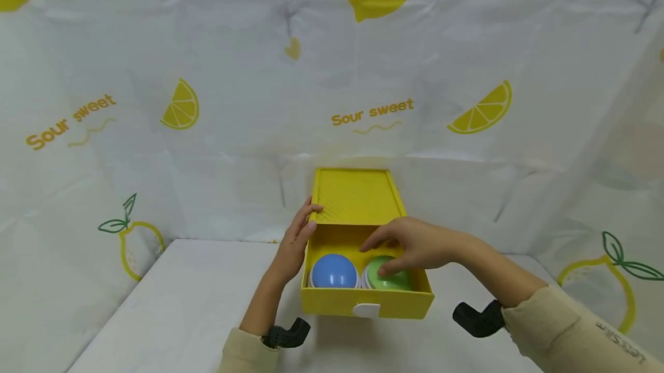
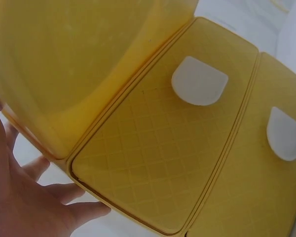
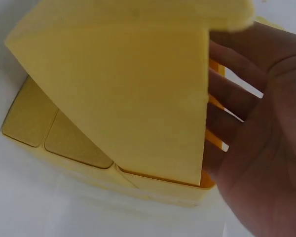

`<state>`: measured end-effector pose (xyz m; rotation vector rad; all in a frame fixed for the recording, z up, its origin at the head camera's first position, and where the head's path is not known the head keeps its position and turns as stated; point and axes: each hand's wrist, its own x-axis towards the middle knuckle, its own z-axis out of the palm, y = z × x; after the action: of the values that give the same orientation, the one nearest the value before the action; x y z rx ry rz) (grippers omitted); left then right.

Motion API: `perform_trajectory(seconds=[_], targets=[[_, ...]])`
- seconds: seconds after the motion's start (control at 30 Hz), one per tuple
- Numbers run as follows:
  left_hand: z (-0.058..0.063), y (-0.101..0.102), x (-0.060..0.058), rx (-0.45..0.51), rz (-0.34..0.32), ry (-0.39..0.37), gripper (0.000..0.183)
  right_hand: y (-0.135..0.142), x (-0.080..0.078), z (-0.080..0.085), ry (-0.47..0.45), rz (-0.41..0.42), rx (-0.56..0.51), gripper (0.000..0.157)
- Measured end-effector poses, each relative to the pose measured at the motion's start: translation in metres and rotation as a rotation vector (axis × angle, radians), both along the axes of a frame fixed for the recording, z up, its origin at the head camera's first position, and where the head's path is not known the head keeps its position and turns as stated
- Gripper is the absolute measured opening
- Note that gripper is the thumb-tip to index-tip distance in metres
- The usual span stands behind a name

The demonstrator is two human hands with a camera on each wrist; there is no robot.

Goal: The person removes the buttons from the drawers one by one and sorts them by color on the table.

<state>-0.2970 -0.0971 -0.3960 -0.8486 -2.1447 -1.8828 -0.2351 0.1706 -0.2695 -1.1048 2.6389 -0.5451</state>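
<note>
A yellow drawer unit (image 1: 358, 194) has its top drawer (image 1: 332, 302) pulled out, with a white handle (image 1: 366, 310) on the front. In the drawer sit a blue ball (image 1: 334, 271) and a green ball (image 1: 391, 279), each with a pale rim. My left hand (image 1: 291, 247) rests against the unit's left side, fingertips at its edge. Over the drawer's right wall reaches my right hand (image 1: 422, 241), thumb overlapping the green ball in the head view and fingers spread loosely. In the right wrist view the drawer wall (image 3: 153, 113) hides the fingertips.
The unit stands on a white table (image 1: 218, 281) near a white backdrop (image 1: 249, 188) with lemon prints. Two lower drawer fronts (image 2: 143, 148) with white handles show in the left wrist view; both are pushed in.
</note>
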Motion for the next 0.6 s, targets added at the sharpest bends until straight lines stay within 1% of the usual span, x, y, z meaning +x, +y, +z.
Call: perform_trajectory(seconds=[0.17, 0.27, 0.37, 0.5, 0.6], targets=[[-0.0004, 0.0014, 0.0002, -0.004, 0.004, 0.005, 0.036, -0.0038, -0.0039, 0.0041, -0.136, -0.058, 0.105, 0.044], [-0.0008, 0.0017, 0.0003, -0.007, 0.01, 0.004, 0.036, -0.005, -0.0032, 0.0049, -0.183, -0.082, 0.141, 0.038], [-0.0009, 0.0016, 0.0003, -0.004, 0.011, 0.003, 0.036, -0.0042, -0.0021, 0.0033, -0.18, -0.068, 0.127, 0.034], [-0.0004, 0.0017, 0.0011, -0.001, 0.01, 0.003, 0.036, -0.0008, -0.0004, -0.0002, -0.131, -0.039, 0.08, 0.029], [0.0005, 0.0018, 0.0026, -0.003, 0.013, 0.004, 0.036, 0.0015, 0.0012, -0.0023, -0.105, -0.032, 0.041, 0.024]])
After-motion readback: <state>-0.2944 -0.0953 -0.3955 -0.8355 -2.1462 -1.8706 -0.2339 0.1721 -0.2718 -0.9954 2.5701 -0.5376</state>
